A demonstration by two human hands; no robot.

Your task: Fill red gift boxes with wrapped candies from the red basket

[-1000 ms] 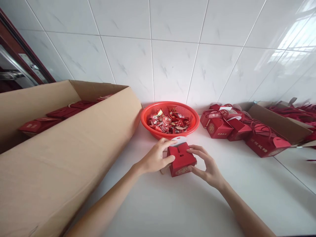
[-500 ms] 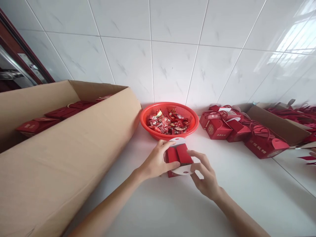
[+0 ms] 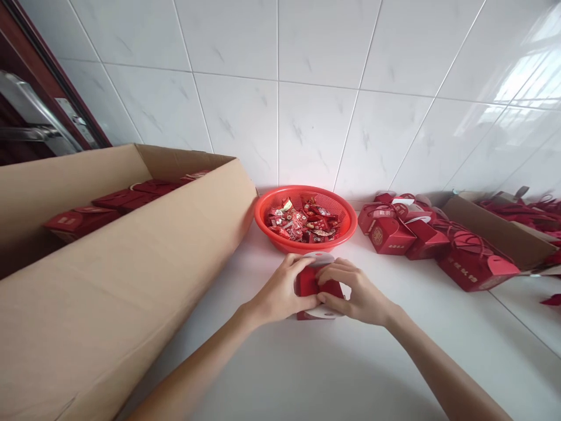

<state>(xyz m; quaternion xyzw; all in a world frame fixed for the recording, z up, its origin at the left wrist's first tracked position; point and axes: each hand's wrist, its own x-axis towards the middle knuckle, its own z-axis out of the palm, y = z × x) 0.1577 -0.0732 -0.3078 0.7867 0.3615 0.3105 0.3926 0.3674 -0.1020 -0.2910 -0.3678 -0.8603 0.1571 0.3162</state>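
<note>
Leftmost, red boxes [image 3: 118,200] are kept in a big cardboard box [image 3: 188,234]. Next, 1 small red box [image 3: 308,283] is held on the surface [image 3: 272,374], near a basket [image 3: 302,248] of wrapped sweets [image 3: 302,223]. Its left side is hugged by the left hand [image 3: 276,293], grip partly closed; its top is pressed by the right hand [image 3: 362,296], fingers curled close. Farther right, more boxes [image 3: 392,237] are bunched.

1 left hand [image 3: 283,292], 1 right hand [image 3: 362,295], 1 basket [image 3: 284,241], 2 cartons [image 3: 184,251]. Red boxes [image 3: 307,283]: 1 in hand, 4+ grouped right, 2+ in left carton. Candies [image 3: 300,221] overlap, can't count.
</note>
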